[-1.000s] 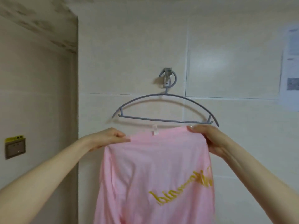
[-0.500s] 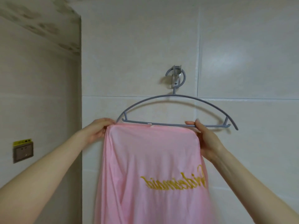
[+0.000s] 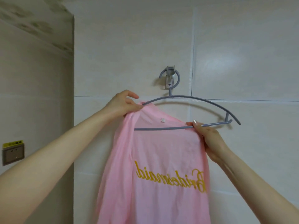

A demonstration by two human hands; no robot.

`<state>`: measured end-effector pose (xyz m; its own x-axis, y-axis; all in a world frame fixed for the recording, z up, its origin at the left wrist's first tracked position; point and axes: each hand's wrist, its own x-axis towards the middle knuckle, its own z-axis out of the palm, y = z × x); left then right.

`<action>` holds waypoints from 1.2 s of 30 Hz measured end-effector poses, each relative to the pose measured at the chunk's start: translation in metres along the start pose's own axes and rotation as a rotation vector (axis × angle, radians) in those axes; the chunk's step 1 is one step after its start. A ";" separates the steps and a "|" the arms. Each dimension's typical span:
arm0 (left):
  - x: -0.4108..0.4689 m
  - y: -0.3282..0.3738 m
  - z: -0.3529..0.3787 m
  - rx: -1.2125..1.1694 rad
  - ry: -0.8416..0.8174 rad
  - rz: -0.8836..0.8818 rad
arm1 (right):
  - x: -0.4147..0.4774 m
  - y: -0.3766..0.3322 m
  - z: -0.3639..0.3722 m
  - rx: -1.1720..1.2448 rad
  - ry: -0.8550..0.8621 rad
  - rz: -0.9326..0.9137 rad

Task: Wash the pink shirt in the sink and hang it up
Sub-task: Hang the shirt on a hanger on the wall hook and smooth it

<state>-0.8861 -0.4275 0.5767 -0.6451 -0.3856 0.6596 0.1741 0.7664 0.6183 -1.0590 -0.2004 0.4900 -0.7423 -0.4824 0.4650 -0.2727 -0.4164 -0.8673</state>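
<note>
The pink shirt (image 3: 161, 152) with yellow mirrored lettering hangs down in front of the tiled wall. A grey hanger (image 3: 202, 101) hangs by its ring from a metal wall hook (image 3: 169, 80). My left hand (image 3: 124, 103) pinches the shirt's upper left edge and holds it over the hanger's left arm end. My right hand (image 3: 208, 136) grips the shirt's right edge against the hanger's lower bar. The hanger's left end is hidden under the fabric; its right end is bare.
A wall socket (image 3: 13, 153) with a yellow label sits on the left wall. A wall corner (image 3: 73, 94) runs down just left of the shirt. The sink is out of view.
My left hand has risen and pulled the shirt's left edge up over the hanger's left arm. My right hand stays at the lower bar. The camera has shifted closer.
</note>
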 end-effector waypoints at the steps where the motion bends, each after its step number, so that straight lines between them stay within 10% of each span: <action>1: 0.000 0.001 0.003 -0.008 -0.028 -0.025 | 0.000 -0.002 -0.004 0.005 -0.010 -0.014; 13: -0.013 -0.004 0.076 -0.342 -0.275 -0.181 | -0.014 -0.021 -0.007 0.298 -0.163 0.123; 19: -0.007 -0.007 0.099 0.131 -0.103 0.072 | 0.018 -0.042 0.023 -0.029 0.139 -0.054; 24: -0.054 -0.063 0.092 0.240 -0.654 -0.143 | 0.020 -0.043 0.017 -0.063 0.141 0.022; 27: -0.097 -0.094 0.112 -0.122 -0.910 -0.270 | 0.020 -0.040 0.021 -0.021 0.118 0.054; 36: -0.063 -0.100 0.077 -0.280 -0.136 -0.366 | 0.007 -0.037 0.026 -0.061 0.055 0.056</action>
<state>-0.9203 -0.4400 0.4404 -0.7896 -0.5192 0.3271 0.0991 0.4181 0.9030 -1.0381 -0.2083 0.5303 -0.7894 -0.4599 0.4066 -0.2657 -0.3412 -0.9017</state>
